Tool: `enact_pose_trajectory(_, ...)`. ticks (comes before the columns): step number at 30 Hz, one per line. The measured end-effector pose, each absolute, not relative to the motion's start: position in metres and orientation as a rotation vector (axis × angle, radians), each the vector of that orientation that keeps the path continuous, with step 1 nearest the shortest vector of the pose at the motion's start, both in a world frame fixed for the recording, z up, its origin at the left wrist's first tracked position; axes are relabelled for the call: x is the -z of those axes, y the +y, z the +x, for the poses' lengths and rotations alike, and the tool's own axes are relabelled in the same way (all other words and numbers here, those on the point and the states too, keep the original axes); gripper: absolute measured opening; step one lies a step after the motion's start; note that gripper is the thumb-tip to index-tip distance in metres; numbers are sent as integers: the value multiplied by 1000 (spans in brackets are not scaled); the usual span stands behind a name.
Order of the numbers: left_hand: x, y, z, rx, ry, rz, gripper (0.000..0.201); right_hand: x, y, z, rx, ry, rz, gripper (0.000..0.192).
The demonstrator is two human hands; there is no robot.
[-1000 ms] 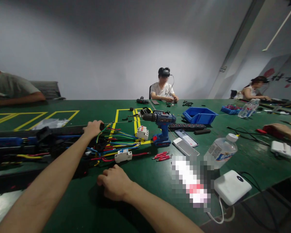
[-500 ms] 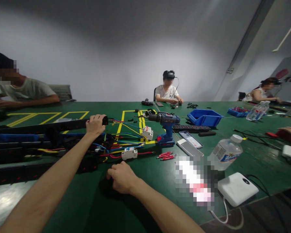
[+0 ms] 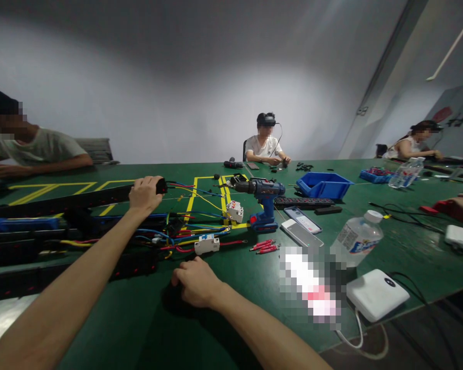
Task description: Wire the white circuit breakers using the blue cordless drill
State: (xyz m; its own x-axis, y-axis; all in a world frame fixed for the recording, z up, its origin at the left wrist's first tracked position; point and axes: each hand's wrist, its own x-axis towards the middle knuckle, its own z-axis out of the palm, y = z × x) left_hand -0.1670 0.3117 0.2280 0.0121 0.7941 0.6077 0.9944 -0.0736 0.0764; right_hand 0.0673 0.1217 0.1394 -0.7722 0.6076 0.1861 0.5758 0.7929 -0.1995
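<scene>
My left hand (image 3: 145, 195) is closed over the right end of a long black power strip (image 3: 88, 198), whose end is raised a little off the table. Blue, red and yellow wires (image 3: 193, 190) run from that end toward a white circuit breaker (image 3: 235, 211). Nearer me, several more black strips (image 3: 135, 266) lie side by side with loose wires, and a second white circuit breaker (image 3: 207, 244) sits on red leads. My right hand (image 3: 198, 281) rests curled on the green table just below it; its fingertips are hidden, so anything in them cannot be seen.
A blue cordless drill (image 3: 265, 203) stands right of the breakers, with red pieces (image 3: 265, 246) before it. Farther right are phones (image 3: 301, 234), a blue bin (image 3: 324, 186), a bottle (image 3: 358, 239) and a white power bank (image 3: 377, 295). Co-workers sit across the table.
My left hand has lifted the end of the power strip slightly and shifted it a little left. The right hand stays almost where it was.
</scene>
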Motion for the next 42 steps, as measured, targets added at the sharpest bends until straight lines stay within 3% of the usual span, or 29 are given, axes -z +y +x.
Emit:
enact_pose_trajectory(12,-255,296,-174,1068,-1637,-1710,49,-136,125,71,-262,-2731,-862,21)
enact_pose_trajectory(22,-259,225,-174,1243,-1549,-1577,55,-141,124,73,-416,-2664,-878,21)
enact_pose_trajectory(26,-243,191,-186,1257,-1532,-1579,58,-135,130,75,-798,-2459,-869,31)
enact_pose_trajectory(31,-208,155,-201,1272,-1524,-1554,65,-120,147,74,-1515,-1767,-716,33)
enact_pose_trajectory(36,-178,143,-207,1280,-1470,-1675,62,-122,151,77,-1750,-1454,-560,18)
enact_pose_trajectory(42,-161,148,-208,1301,-1484,-1796,57,-149,140,85,-2064,-1186,-358,39)
